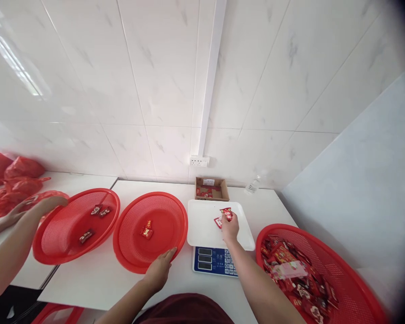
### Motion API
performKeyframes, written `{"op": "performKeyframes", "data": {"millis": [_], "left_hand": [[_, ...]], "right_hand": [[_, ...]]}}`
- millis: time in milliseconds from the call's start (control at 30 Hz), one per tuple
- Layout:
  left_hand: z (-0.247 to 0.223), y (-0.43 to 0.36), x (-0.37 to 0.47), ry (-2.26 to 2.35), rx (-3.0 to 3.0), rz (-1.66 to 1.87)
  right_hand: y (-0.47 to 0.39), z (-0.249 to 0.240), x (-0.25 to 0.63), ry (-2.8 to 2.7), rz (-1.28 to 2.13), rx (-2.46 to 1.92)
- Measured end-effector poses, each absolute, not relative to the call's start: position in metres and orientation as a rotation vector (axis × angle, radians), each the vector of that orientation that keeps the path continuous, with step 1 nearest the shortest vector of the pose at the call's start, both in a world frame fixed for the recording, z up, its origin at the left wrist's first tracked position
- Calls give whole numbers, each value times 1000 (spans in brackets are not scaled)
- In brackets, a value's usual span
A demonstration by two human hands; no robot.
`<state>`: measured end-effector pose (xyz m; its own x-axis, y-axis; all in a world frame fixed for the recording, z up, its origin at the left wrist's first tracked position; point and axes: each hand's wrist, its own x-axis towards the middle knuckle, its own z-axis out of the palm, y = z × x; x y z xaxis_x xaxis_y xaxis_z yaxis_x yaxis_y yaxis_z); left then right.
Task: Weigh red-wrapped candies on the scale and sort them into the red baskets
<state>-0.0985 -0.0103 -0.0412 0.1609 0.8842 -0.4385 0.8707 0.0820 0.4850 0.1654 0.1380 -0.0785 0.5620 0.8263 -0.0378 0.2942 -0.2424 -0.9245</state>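
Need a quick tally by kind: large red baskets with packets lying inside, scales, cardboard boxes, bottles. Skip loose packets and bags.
Red baskets: 3 (left basket, middle basket, right basket)
Scale: 1
Cardboard box: 1
Clear bottle: 1
Total: 6

Small printed red packet [227,212] above white tray [202,225].
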Motion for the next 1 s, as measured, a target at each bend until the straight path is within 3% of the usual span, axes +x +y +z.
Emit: {"op": "performKeyframes", "data": {"millis": [133, 267, 500, 633, 833, 1000], "left_hand": [[-44, -9, -99, 1665, 1784, 21], [-46, -9, -101, 1649, 1785, 36], [-46, -10, -105, 1656, 1767, 41], [-45, -10, -105, 1658, 1750, 72], [-42, -10, -105, 1656, 1734, 71], [-37, -9, -104, 1647, 1755, 53]], "right_hand": [[137, -45, 110, -803, 1012, -1575], [127, -24, 71, -1323, 1255, -1333], [117, -54, 131, -2158, 310, -1987], [112, -81, 171, -2188, 265, -2177], [109, -87, 179, -2210, 75, -2032], [115, -84, 186, -2113, 265, -2081]]}}
